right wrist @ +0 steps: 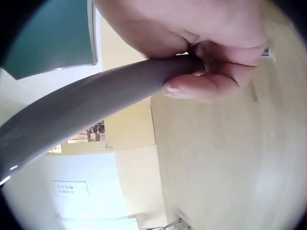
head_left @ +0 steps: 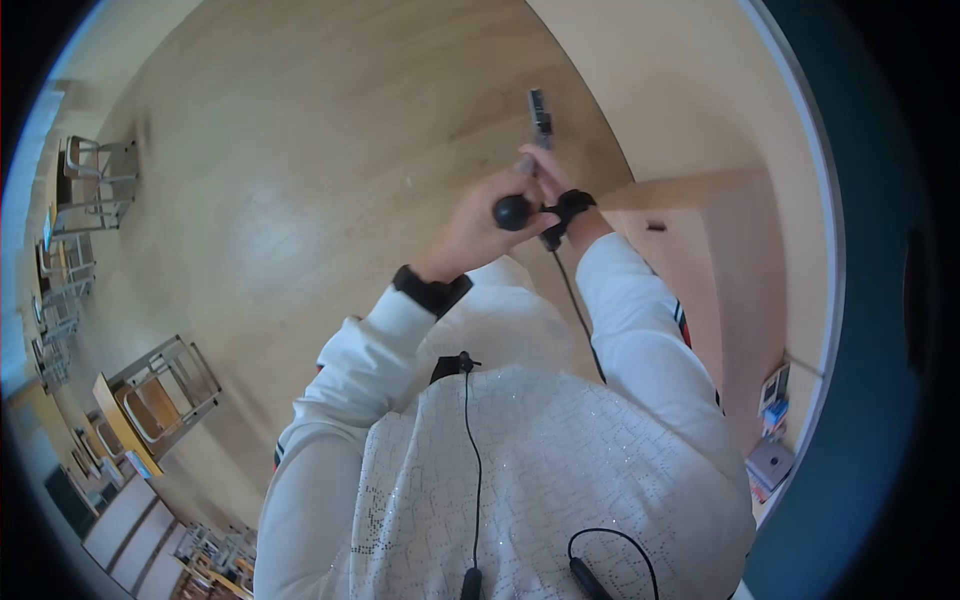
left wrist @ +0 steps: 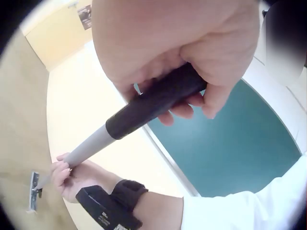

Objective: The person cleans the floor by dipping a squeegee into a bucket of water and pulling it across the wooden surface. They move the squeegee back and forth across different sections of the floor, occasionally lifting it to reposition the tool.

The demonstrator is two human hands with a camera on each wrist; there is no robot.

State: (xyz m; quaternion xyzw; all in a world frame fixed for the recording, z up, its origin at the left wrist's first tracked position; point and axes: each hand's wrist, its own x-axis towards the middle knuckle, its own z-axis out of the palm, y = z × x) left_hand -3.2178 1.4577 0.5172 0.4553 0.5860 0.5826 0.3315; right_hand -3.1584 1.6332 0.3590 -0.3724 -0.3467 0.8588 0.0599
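Head view, left to right: stacked chairs (head_left: 160,390) and desks stand at the left edge of the wooden floor (head_left: 300,180); a wooden cabinet (head_left: 730,270) stands at the right, with a green board beyond it

Left hand (head_left: 480,225): fingers curled round the black grip (left wrist: 156,100) at the upper end of a long-handled tool. The left wrist view shows the grip held firmly, thumb and fingers wrapped round it

Pole (left wrist: 88,146): grey shaft runs from the black grip down and away towards the floor. Its flat grey head (head_left: 540,110) sits on or just above the boards, near the wall edge of the floor; whether it touches I cannot tell

Right hand (head_left: 550,180): lower on the shaft, fingers and thumb closed round the grey pole (right wrist: 96,103), confirmed in the right wrist view. A black wrist strap (head_left: 572,205) sits on that arm

Progress, judged only from this moment: both hands are set on the tool and its head is down by the floor, so the grasp is done. The floor shows no clear worked or unworked zone, so how much is covered cannot be told; the open boards to the left look left to do
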